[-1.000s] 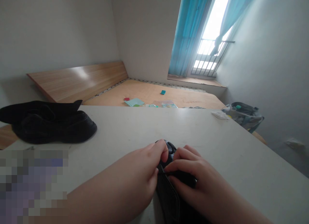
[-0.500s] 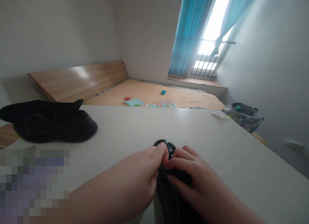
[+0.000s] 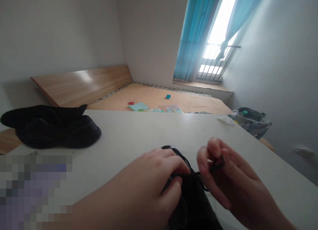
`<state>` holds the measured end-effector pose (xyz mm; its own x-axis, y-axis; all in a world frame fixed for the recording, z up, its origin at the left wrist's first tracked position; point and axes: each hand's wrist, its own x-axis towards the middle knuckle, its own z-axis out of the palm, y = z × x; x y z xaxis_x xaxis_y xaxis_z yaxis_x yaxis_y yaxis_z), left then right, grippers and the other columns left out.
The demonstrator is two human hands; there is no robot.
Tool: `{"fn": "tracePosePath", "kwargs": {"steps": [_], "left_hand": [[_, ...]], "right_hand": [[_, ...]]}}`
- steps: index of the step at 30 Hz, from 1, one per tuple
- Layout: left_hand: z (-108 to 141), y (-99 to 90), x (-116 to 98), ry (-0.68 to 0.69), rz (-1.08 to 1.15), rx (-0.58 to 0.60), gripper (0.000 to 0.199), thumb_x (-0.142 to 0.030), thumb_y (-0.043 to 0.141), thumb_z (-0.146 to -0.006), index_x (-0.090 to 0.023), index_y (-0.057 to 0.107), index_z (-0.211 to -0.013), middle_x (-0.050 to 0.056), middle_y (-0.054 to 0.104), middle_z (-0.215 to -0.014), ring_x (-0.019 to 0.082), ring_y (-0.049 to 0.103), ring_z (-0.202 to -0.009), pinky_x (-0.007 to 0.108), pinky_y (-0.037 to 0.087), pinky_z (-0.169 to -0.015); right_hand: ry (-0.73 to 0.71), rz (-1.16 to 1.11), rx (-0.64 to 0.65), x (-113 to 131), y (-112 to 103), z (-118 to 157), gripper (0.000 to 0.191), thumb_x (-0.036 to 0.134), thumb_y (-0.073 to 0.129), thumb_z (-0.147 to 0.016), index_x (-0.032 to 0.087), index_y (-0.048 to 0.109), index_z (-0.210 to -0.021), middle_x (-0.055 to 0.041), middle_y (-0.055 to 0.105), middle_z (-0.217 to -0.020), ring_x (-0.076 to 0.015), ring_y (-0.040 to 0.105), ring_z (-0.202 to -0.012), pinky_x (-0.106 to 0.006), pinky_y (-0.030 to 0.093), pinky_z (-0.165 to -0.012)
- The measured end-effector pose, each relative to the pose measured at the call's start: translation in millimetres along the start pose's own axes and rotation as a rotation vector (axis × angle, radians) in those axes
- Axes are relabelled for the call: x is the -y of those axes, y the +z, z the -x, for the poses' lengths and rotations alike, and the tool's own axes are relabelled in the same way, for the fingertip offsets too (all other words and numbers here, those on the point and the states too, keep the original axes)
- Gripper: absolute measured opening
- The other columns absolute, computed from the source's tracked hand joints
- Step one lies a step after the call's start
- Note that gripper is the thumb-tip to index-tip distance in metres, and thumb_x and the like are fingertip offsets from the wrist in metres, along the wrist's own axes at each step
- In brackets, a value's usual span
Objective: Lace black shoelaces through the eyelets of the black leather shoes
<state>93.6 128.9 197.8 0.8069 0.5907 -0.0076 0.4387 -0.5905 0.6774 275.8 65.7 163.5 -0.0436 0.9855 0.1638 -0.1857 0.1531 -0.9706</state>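
A black, soft item with a leather-like surface [image 3: 198,200] stands on the white table at the front, its lower part cut off by the frame; its kind is not clear. My left hand [image 3: 161,180] is closed on its upper edge, thumb and fingers pinching the black material. Thin black loops [image 3: 177,151] curve out beyond the fingers. To the right, my right hand [image 3: 231,177] is raised with its fingers curled, pinching the end of a dark cord or strap [image 3: 218,163] that runs back toward the black item.
Another black, shoe-like item [image 3: 57,127] lies on the white table [image 3: 139,127] at the left. A small white packet [image 3: 226,120] rests near the right edge, beside a grey bag [image 3: 253,120]. Behind the table is a bed [image 3: 193,102] with small things on it.
My right hand has come away from the black item, up and to the right, with a dark strip in its fingers. My left hand has turned and shifted slightly right, still gripping.
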Motion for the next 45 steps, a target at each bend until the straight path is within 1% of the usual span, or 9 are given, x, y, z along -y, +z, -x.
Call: {"fn": "tracePosePath", "kwargs": {"steps": [5,8,12,14,20,29,34,40,45], "left_hand": [[4.5,-7.7,-4.1,-0.008,0.036,-0.056,0.023,-0.018,0.047,-0.086,-0.028,0.068,-0.09,-0.007,0.07,-0.081,0.014,0.062,-0.074,0.025,0.042,-0.065],[2.7,-8.6,-3.4,-0.001,0.049,-0.14,0.021,-0.025,0.05,-0.088,-0.03,0.068,-0.098,-0.006,0.071,-0.09,0.016,0.062,-0.081,0.026,0.042,-0.07],[-1.5,-2.8,1.7,-0.004,-0.012,-0.073,0.014,-0.028,0.055,-0.088,-0.029,0.068,-0.094,-0.005,0.07,-0.089,0.017,0.061,-0.082,0.028,0.042,-0.073],[-2.4,1.2,4.1,-0.011,-0.035,-0.043,0.012,-0.027,0.056,-0.088,-0.026,0.068,-0.087,-0.004,0.07,-0.087,0.017,0.061,-0.079,0.028,0.041,-0.071],[-3.3,4.7,3.4,-0.042,-0.002,-0.007,0.018,-0.027,0.053,-0.089,-0.025,0.068,-0.08,-0.004,0.07,-0.085,0.016,0.061,-0.078,0.027,0.04,-0.068],[-1.1,6.3,-5.5,-0.076,-0.055,-0.002,0.014,-0.037,0.066,-0.077,-0.024,0.068,-0.08,-0.001,0.067,-0.08,0.019,0.058,-0.074,0.027,0.041,-0.064],[-0.9,7.9,-0.1,-0.005,-0.137,-0.007,0.026,-0.025,0.043,-0.092,-0.022,0.065,-0.08,0.002,0.065,-0.081,0.018,0.057,-0.075,0.028,0.04,-0.065],[-2.4,6.4,4.1,0.018,-0.176,-0.01,0.027,-0.026,0.043,-0.095,-0.023,0.067,-0.084,0.001,0.066,-0.084,0.019,0.057,-0.08,0.03,0.039,-0.07],[-3.6,6.3,6.0,0.054,-0.16,-0.023,0.026,-0.025,0.042,-0.096,-0.025,0.067,-0.088,-0.001,0.067,-0.086,0.018,0.057,-0.081,0.029,0.037,-0.07]], "right_hand": [[0.103,0.109,0.008,24.7,-8.8,12.8,0.046,0.066,0.048,-0.085,0.027,0.037,-0.064,0.0089,0.012,-0.036,-0.0127,0.015,-0.038,-0.028,0.032,-0.043],[0.067,0.244,0.037,18.7,-6.7,7.9,0.043,0.063,0.054,-0.084,0.025,0.046,-0.063,0.0062,0.025,-0.044,-0.0124,0.025,-0.042,-0.025,0.029,-0.041],[0.008,0.529,0.017,-2.1,3.4,1.5,0.015,0.038,0.051,-0.094,0.025,0.055,-0.087,0.0015,0.057,-0.072,-0.0135,0.053,-0.067,-0.023,0.045,-0.059],[-0.025,0.595,-0.015,-7.8,5.9,4.0,0.005,0.028,0.044,-0.096,0.027,0.048,-0.099,0.0024,0.057,-0.077,-0.0133,0.056,-0.07,-0.023,0.047,-0.063],[-0.148,0.796,-0.012,-5.4,6.0,14.2,0.02,0.012,0.031,-0.093,0.028,0.04,-0.099,0.0019,0.054,-0.082,-0.0131,0.058,-0.073,-0.024,0.048,-0.066],[-0.156,0.574,-0.092,-19.5,8.9,8.9,0.01,0.022,0.033,-0.1,0.029,0.039,-0.102,0.0018,0.055,-0.084,-0.0122,0.058,-0.074,-0.021,0.051,-0.066],[-0.21,0.699,-0.122,-19.3,3.6,4.9,0.02,0.021,0.042,-0.099,0.03,0.046,-0.115,0.0017,0.064,-0.084,-0.0118,0.063,-0.078,-0.021,0.052,-0.07],[-0.428,0.971,-0.26,-11.1,0.6,7.1,0.023,0.015,0.053,-0.092,0.032,0.063,-0.105,0.003,0.071,-0.091,-0.0132,0.065,-0.079,-0.023,0.052,-0.069],[-0.579,1.121,-0.047,-10.9,0.6,10.6,0.028,0.008,0.056,-0.086,0.026,0.061,-0.107,-0.0015,0.072,-0.108,-0.0171,0.063,-0.083,-0.028,0.054,-0.071]]}}
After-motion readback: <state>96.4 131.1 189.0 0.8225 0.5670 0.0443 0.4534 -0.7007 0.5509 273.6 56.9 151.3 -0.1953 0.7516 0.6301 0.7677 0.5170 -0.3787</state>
